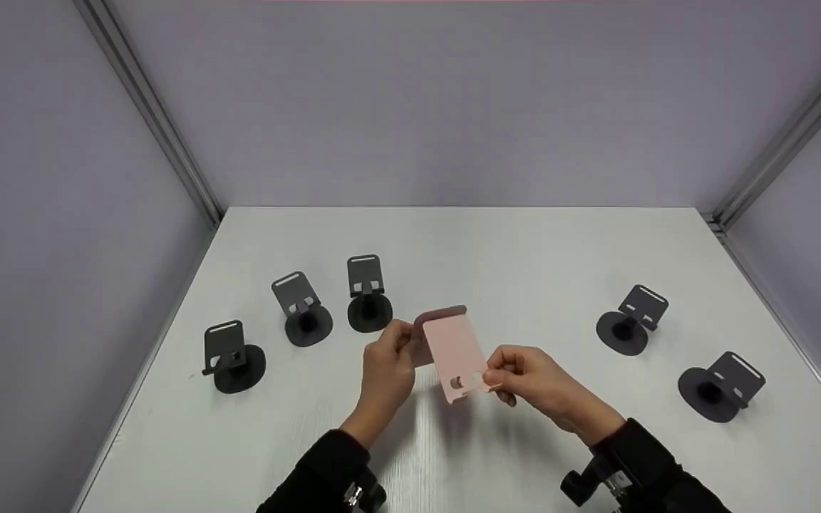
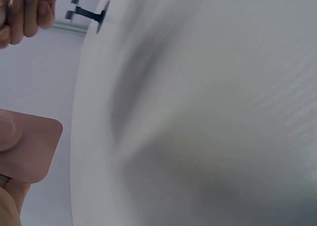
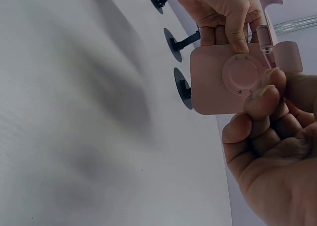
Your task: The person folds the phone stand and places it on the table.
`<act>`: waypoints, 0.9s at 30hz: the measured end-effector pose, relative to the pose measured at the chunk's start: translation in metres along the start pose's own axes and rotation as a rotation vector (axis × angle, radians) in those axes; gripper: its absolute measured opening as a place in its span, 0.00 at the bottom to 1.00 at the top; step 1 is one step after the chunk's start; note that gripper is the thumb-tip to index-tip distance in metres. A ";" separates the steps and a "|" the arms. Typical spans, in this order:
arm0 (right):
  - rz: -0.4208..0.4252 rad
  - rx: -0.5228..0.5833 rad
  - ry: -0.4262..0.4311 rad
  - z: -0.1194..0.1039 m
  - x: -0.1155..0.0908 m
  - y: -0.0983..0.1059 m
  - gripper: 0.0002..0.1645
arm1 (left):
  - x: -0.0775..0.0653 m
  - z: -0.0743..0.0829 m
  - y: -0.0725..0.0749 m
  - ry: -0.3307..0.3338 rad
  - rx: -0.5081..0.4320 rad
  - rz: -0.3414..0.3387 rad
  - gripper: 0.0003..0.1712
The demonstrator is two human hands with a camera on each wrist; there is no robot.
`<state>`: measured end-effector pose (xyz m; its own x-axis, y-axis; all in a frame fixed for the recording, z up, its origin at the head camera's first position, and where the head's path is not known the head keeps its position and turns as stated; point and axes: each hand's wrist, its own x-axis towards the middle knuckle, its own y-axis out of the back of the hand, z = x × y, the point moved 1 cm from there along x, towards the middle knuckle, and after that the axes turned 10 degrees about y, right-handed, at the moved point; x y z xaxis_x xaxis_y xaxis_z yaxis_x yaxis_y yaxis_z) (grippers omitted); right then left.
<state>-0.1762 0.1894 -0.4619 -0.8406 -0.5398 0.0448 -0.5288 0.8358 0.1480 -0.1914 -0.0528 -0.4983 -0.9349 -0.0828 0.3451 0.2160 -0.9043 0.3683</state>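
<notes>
A pink folding phone stand (image 1: 452, 345) is held up over the white table between both hands. My left hand (image 1: 388, 367) grips its flat, square-cornered base at the left; in the right wrist view that hand's thumb presses on the base (image 3: 210, 82), near a raised round disc. At the lower right corner of the upper plate, beside its cutouts, my right hand (image 1: 539, 385) pinches the edge between thumb and fingers. The plate stands tilted away from the base, joined by a hinged arm (image 3: 264, 36) in the right wrist view.
Dark grey phone stands with round bases stand on the white table (image 1: 510, 249). Three are at the left: a near one (image 1: 236, 360), a middle one (image 1: 303, 313) and a far one (image 1: 368, 296). Two more, one farther (image 1: 628, 324) and one nearer (image 1: 720, 388), are at the right.
</notes>
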 end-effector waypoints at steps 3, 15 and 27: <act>0.007 -0.004 -0.003 0.001 0.000 0.000 0.18 | 0.000 0.001 0.000 0.044 -0.023 -0.028 0.10; 0.030 -0.027 -0.051 0.003 0.000 -0.004 0.15 | 0.000 0.004 0.000 0.204 -0.127 -0.130 0.08; 0.052 -0.089 -0.047 0.007 0.000 -0.008 0.14 | 0.001 0.008 -0.003 0.302 -0.228 -0.177 0.05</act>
<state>-0.1728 0.1836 -0.4704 -0.8723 -0.4888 0.0082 -0.4737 0.8492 0.2336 -0.1909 -0.0474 -0.4924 -0.9999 -0.0055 0.0127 0.0078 -0.9824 0.1866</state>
